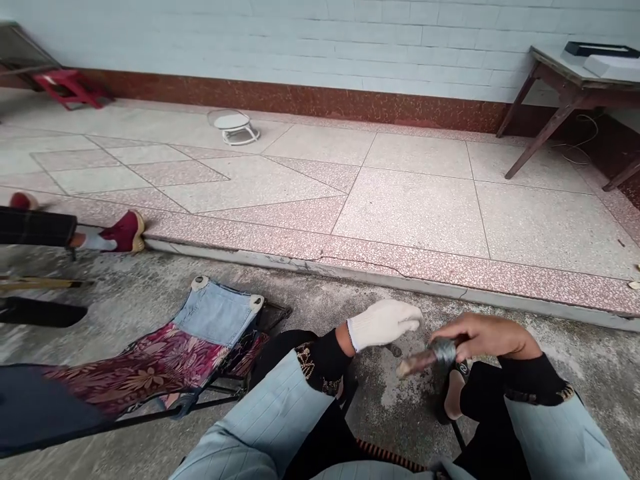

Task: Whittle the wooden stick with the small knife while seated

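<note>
A white knitted glove covers my left hand (387, 325), whose fingers are curled in with the tips close to the thumb. Anything pinched there is too small or hidden to make out. My bare right hand (487, 335) is closed around a short brown stick-like piece with a grey wrapped band (420, 362). Its pale, blunt end points left, just below the gloved fingers and apart from them. Both hands are above my knees, over rough concrete. A small dark patch or object (394, 349) shows under my left hand.
A folding lounge chair (150, 360) with denim and floral cloth stands at my left. Beyond it, another person's foot in a dark red shoe (123, 231) rests by the raised tiled step (300, 263). Farther off are a small white stool (234, 127), a red stool (70, 87) and a wooden table (565, 93).
</note>
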Available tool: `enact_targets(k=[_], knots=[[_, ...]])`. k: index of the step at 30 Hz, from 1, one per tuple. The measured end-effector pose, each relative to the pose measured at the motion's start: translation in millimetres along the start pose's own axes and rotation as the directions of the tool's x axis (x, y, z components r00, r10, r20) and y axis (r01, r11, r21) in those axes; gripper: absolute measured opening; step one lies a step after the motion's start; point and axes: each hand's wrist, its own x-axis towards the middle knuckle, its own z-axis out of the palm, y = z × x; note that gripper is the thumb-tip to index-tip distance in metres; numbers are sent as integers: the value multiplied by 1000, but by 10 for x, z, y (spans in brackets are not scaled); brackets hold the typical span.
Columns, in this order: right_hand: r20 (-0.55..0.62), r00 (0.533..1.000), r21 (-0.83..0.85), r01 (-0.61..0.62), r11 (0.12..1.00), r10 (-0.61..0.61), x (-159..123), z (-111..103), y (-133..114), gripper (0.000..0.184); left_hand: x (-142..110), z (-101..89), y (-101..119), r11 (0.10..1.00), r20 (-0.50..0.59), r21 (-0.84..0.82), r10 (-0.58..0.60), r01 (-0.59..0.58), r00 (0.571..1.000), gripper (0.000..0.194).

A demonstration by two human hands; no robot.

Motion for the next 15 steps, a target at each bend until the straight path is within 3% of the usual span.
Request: enact_targets(k=[4,10,11,13,15], knots=[[-280,960,240,84,967,-14,-50,-118,0,55,6,-24,17,998,-12,-10,-55,55,998,30],[-533,835,269,13,963,137,73,-175,76,52,58,54,67,991,-2,118,-64,64,998,28],[-566,809,231,-27,973,157,94,-186,89,55,71,66,72,992,0,117,-52,51,999,28],[-676,709,80,-200,977,201,137,-199,100,55,99,96,81,992,12,123,-24,22,1000,29],[-771,592,-101,-480,872,236,181,-193,89,50,128,126,90,988,29,153,-3,-2,1000,30]])
